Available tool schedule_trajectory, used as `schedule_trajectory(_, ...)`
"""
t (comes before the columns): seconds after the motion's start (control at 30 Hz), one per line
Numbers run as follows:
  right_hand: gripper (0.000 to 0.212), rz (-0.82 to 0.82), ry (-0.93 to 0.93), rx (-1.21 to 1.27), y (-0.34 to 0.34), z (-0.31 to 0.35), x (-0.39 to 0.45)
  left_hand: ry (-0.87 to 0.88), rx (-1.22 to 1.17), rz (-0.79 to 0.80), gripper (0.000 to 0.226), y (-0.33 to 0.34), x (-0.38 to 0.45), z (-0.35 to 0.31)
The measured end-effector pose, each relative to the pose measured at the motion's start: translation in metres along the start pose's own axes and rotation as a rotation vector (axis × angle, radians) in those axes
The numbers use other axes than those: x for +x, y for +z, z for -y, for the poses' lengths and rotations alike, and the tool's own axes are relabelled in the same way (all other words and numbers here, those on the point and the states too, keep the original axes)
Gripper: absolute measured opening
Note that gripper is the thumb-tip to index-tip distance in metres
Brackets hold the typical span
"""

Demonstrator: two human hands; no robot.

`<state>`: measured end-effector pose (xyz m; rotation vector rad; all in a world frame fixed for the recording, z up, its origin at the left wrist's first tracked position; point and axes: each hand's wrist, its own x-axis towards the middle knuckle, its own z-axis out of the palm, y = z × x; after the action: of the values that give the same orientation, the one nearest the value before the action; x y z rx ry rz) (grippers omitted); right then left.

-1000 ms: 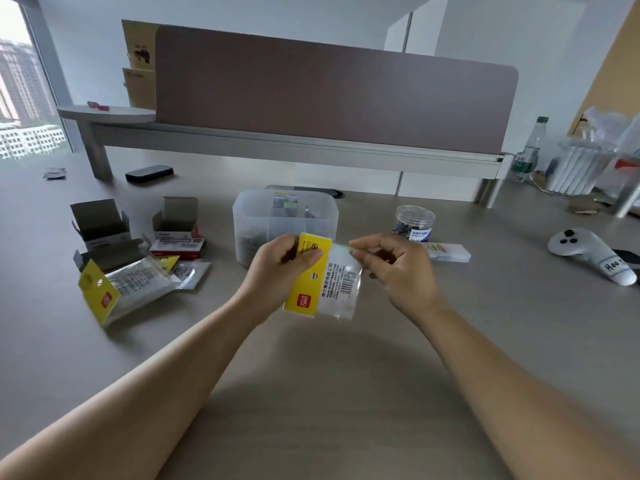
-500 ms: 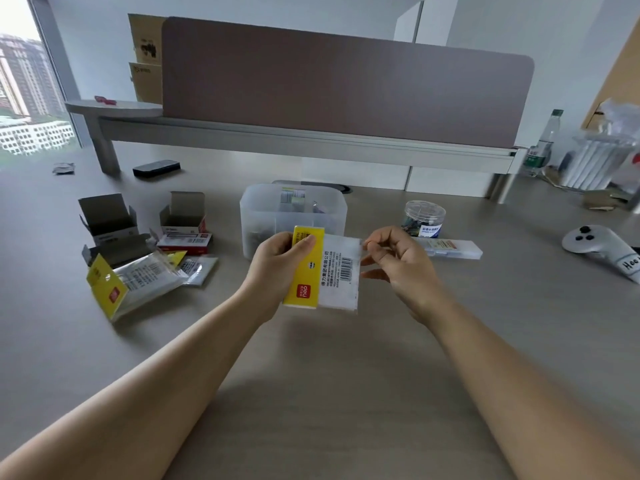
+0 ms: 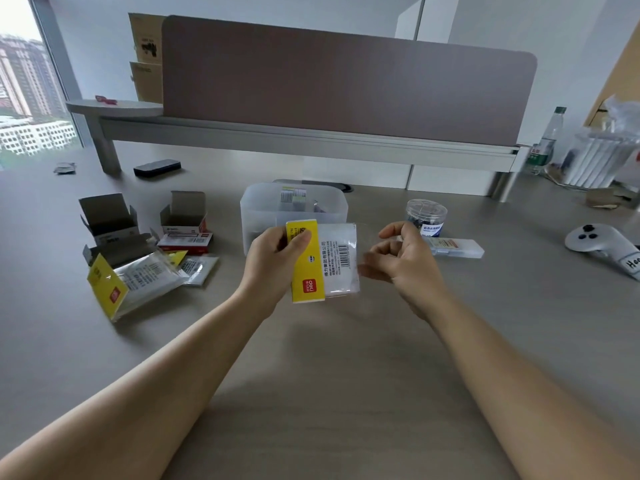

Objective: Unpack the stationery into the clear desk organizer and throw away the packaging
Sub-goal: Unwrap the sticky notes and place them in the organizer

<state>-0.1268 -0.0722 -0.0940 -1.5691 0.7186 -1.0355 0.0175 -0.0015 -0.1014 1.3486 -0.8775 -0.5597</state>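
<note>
Head view: I look down over both forearms at a grey desk (image 3: 329,393).
Left hand (image 3: 273,261): I see it closed on the packet (image 3: 322,259), thumb across the yellow header, fingers behind.
Packet: upright in the air above the desk, just in front of the organizer (image 3: 294,211); yellow strip on its left side, clear pouch with a white barcode label on its right.
Right hand (image 3: 405,261): I see it half open, fingers curled and loose, holding nothing; its fingertips sit just beside the packet's right edge, and I cannot tell if they touch the film.
Organizer: clear tub at mid-desk behind the packet, with a few small items inside that I cannot make out.
Left of organizer: two open cardboard boxes (image 3: 107,218), a red-and-white box (image 3: 185,240), and opened wrappers (image 3: 135,282) with yellow headers lying flat.
Right of organizer: a round clear tub (image 3: 426,216) of clips, and a flat clear case (image 3: 453,247) partly hidden behind my right hand.
Far right: a white controller (image 3: 595,242) lies on the desk, well apart from the hands.
Back: a brown divider (image 3: 346,84) runs across the desk, with a dark eraser (image 3: 157,167) near its left leg.
</note>
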Motion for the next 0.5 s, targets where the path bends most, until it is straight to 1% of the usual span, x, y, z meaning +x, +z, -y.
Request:
schedule_trajectory(0.13, 0.032, 0.048, 0.041, 0.048, -0.004, 0.006, 0.002, -0.038, -0.045, 0.001, 0.019, -0.003, 0.002, -0.003)
schedule_trajectory(0.2, 0.031, 0.075, 0.035, 0.033, -0.005, 0.011, 0.005, -0.07, -0.083, 0.013, 0.019, -0.005, 0.003, -0.007)
schedule_trajectory(0.3, 0.031, 0.068, -0.046, -0.108, -0.001, 0.019, 0.012, -0.113, -0.137, 0.036, 0.016, -0.011, 0.008, -0.016)
schedule_trajectory(0.4, 0.033, 0.05, -0.11, -0.302, 0.006, 0.028, 0.023, -0.104, -0.137, 0.052, 0.014, -0.018, 0.016, -0.027)
schedule_trajectory(0.47, 0.031, 0.075, -0.126, -0.333, 0.013, 0.038, 0.031, -0.067, -0.114, 0.051, 0.015, -0.023, 0.024, -0.035)
schedule_trajectory(0.5, 0.029, 0.103, -0.133, -0.294, 0.016, 0.042, 0.035, -0.047, -0.1, 0.051, 0.015, -0.024, 0.028, -0.039)
